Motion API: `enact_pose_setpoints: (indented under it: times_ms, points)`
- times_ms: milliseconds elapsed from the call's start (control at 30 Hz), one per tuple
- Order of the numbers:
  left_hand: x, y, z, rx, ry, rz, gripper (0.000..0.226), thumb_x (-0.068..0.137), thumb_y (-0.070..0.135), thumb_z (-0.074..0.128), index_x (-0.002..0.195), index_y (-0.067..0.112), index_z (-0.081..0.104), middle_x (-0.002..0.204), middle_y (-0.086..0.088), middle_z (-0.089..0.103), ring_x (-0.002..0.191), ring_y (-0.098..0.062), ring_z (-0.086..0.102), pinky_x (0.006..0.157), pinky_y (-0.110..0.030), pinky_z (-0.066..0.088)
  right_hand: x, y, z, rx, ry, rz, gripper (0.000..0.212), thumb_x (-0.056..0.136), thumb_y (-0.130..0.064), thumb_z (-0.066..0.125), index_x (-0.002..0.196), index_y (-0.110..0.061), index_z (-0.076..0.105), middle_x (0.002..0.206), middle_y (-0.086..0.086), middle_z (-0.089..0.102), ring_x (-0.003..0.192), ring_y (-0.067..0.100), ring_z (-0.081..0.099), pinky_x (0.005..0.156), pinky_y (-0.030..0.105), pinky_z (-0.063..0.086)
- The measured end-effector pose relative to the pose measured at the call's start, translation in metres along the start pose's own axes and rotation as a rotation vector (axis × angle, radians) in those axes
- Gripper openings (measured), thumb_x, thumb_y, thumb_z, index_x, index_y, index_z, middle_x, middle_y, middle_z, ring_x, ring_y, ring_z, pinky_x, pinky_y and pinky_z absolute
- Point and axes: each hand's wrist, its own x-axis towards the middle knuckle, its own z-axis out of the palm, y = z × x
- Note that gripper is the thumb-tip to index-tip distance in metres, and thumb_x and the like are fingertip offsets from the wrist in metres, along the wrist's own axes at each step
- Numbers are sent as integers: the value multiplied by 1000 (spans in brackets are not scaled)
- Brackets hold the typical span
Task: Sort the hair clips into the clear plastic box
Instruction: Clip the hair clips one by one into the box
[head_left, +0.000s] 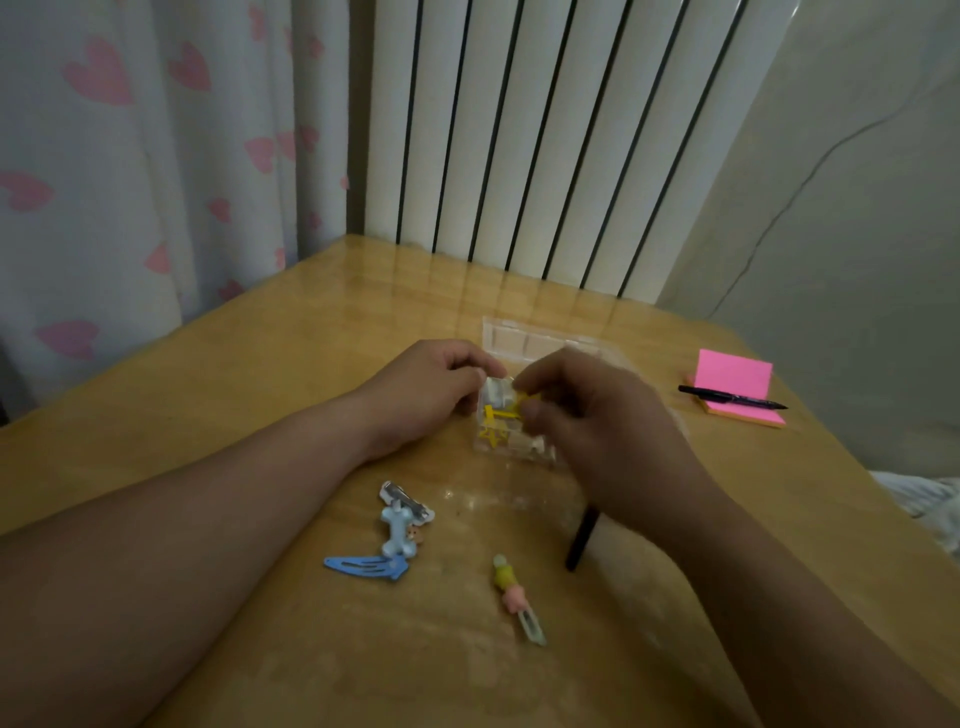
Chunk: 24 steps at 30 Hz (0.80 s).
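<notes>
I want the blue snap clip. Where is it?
The blue snap clip lies on the table, left of centre in the head view, beside the bone-shaped clip.

— What sat at the far right of the wooden bench (249, 374)?
— A pink sticky-note pad (735, 371) with its top sheets flipped up. A black pen (727, 397) lay across it.
— And behind?
— A white ribbed radiator (519, 130) stood at the back edge. A pale curtain with pink hearts (130, 156) hung to its left.

home bedroom, heart curtain (130, 156), radiator (545, 130)
</notes>
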Motion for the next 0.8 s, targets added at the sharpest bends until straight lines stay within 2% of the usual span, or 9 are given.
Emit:
enact_pose_setpoints:
  times_ms: [33,100,200,333,467,567,667,733,800]
  points:
    - [0,0,0,-3,1,-3,25,105,17,57,109,27,79,108,-16,78,106,-32,72,99,-45,58,6,5,-1,-3,93,16,14,98,-21,74,105,-33,73,93,-16,73,89,-1,67,76,23,55]
    - [0,-2,1,8,9,-4,25,105,18,57,109,29,79,110,-14,78,108,-32,71,102,-49,57,17,14,3,-41,159,57,10,96,-21,75,100,-31,76,93,-17,73,91,-2,67,77,26,56]
    - [-1,-2,1,20,16,1,25,106,18,56,110,29,79,112,-13,77,110,-31,71,102,-48,56,22,21,14,-127,112,97,11,97,-23,72,100,-32,77,99,-17,74,96,3,67,84,34,58]
    - [-1,-1,2,27,11,2,25,106,17,55,111,26,78,113,-14,77,109,-28,71,100,-44,57,22,22,19,-188,-62,92,21,107,-30,58,115,-32,77,109,-11,76,103,12,67,90,37,55]
    - [1,-2,3,12,24,3,24,105,16,57,109,26,79,110,-14,78,108,-30,72,100,-45,58,17,25,15,-77,-2,102,23,109,-31,53,117,-33,74,108,-17,75,104,5,66,92,37,56]
    - [2,-3,3,-1,25,-3,24,104,16,57,108,26,79,110,-13,78,108,-31,72,101,-47,58,10,24,14,-38,101,76,21,108,-33,54,117,-35,73,104,-20,76,102,1,67,90,42,58]
    - [1,-2,3,-27,16,-3,20,104,18,60,108,24,79,110,-16,78,109,-34,71,100,-47,58,-1,16,14,-59,173,-52,16,106,-32,59,114,-35,73,98,-17,75,96,3,68,84,41,58]
    - [1,-2,2,-29,10,6,19,103,19,61,108,23,79,109,-17,77,105,-33,73,99,-46,58,-10,10,15,-49,121,-116,14,104,-29,63,111,-33,74,92,-16,74,87,4,68,77,38,58]
    - [1,-2,1,-12,10,19,20,102,19,61,109,24,79,105,-19,77,94,-27,73,95,-43,58,-16,7,18,-50,-5,-133,14,103,-26,66,110,-33,75,84,-14,74,78,7,69,72,38,58]
